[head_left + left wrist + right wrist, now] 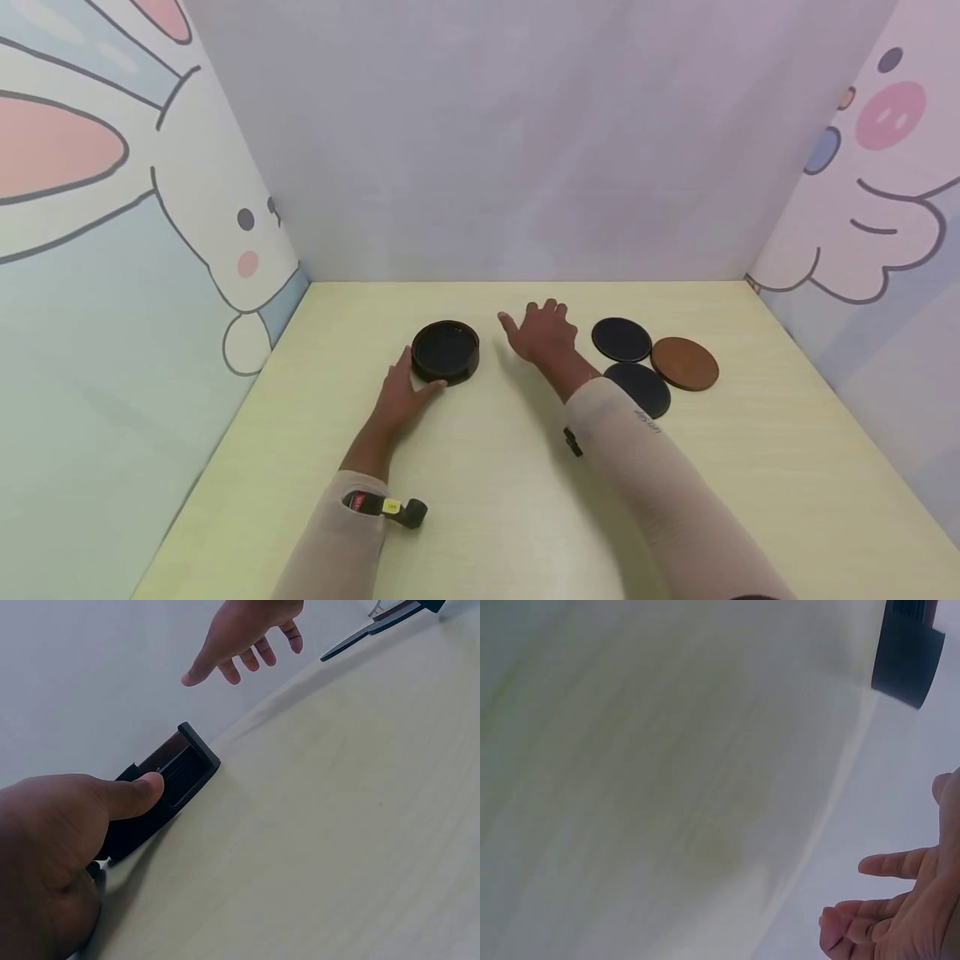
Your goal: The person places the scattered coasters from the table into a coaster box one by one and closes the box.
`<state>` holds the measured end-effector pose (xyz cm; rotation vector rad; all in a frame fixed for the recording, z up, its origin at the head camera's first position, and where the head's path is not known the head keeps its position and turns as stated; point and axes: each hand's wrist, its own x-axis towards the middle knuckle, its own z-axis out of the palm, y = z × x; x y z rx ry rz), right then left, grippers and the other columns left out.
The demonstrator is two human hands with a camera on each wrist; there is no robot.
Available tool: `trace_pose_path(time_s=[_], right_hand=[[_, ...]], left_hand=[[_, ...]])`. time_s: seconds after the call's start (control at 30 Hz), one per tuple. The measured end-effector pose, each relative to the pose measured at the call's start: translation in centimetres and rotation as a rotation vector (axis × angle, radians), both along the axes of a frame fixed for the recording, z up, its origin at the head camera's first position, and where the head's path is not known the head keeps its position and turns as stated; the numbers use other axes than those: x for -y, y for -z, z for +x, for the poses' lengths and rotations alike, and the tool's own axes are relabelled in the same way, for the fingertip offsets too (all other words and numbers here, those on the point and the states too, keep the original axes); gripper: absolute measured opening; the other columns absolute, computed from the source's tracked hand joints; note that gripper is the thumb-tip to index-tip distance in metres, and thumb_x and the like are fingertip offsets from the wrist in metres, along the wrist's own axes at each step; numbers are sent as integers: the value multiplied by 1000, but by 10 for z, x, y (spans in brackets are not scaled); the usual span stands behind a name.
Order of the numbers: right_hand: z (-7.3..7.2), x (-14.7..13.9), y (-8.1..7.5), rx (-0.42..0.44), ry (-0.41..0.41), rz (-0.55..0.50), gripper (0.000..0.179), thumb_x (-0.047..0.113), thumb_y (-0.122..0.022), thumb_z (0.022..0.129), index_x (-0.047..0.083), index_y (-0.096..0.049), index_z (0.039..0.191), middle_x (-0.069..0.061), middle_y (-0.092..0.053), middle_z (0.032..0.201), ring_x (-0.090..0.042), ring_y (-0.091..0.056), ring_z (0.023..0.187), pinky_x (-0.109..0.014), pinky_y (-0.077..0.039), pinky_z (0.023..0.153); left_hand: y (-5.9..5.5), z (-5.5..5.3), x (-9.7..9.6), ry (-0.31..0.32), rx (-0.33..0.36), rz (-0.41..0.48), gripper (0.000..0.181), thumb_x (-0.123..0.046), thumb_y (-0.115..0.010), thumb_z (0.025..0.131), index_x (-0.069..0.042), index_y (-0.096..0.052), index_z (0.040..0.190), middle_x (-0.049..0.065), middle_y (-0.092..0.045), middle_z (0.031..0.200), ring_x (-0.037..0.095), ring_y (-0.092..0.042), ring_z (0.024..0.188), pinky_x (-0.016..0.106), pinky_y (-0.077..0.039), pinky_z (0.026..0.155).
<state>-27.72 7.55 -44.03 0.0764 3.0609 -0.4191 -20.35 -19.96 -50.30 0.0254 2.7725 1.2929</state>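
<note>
A round black coaster holder [446, 352] with a raised rim stands on the table, left of the middle. My left hand [402, 398] grips its near left side, the thumb [150, 789] lying along the wall beside a cut-out slot in the left wrist view. Over the table to the right of the holder, my right hand [545, 333] is held with its fingers spread and nothing in it. Beyond that hand lie a black coaster [622, 339], a second black coaster [641, 390] partly behind my right sleeve, and a brown coaster [685, 363].
The pale wooden table [480, 500] meets a plain grey back wall [487, 150]. Side panels with cartoon animals, a left panel [90, 350] and a right panel [900, 275], bound it. Each wrist carries a small black camera strap, the left camera [408, 512] standing out from the sleeve.
</note>
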Motion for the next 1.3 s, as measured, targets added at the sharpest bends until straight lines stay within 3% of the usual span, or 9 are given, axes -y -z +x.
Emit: trace_pose_path(time_s=[0.27, 0.57, 0.9, 1.03, 1.17, 1.3], right_hand=[[-10, -30, 6, 6, 75, -1, 88, 71, -30, 109, -6, -53, 145, -35, -44, 149, -50, -43, 142, -62, -59, 98], [-12, -55, -2, 72, 130, 23, 84, 61, -39, 110, -12, -49, 151, -45, -37, 156, -57, -41, 144, -65, -57, 102], [-10, -80, -9, 146, 162, -61, 70, 38, -49, 101, -13, -48, 149, -50, -28, 158, -65, -31, 145, -71, -56, 103], [-8, -88, -15, 186, 170, -80, 76, 39, -53, 101, -12, -43, 157, -52, -19, 163, -73, -25, 149, -75, -50, 112], [-6, -94, -22, 216, 167, -104, 85, 43, -65, 100, -10, -39, 161, -52, -10, 168, -79, -18, 150, -81, -41, 119], [-6, -101, -28, 237, 162, -123, 90, 43, -76, 97, -9, -42, 161, -52, -7, 168, -83, -15, 149, -84, -39, 118]], left_hand=[[-1, 0, 1, 16, -14, -10, 108, -44, -76, 102, 1, -10, 174, 23, -14, 183, 42, -10, 172, 57, -5, 143], [-1, -1, 2, 15, -13, -15, 108, -44, -75, 102, 3, -10, 174, 24, -14, 182, 44, -10, 171, 57, -6, 142], [1, 1, 1, -1, 9, -9, 108, -45, -75, 102, -1, -9, 175, 22, -14, 183, 45, -8, 171, 59, -7, 142], [0, 1, 1, 10, -6, -6, 108, -43, -76, 102, 1, -9, 174, 23, -15, 183, 44, -9, 171, 59, -6, 142], [-2, 1, 0, 20, -20, -10, 108, -42, -76, 102, 3, -10, 174, 24, -15, 182, 43, -10, 171, 58, -6, 142], [-1, 0, 0, 16, -19, -12, 108, -43, -76, 102, 3, -10, 174, 24, -15, 182, 43, -10, 171, 58, -6, 142]])
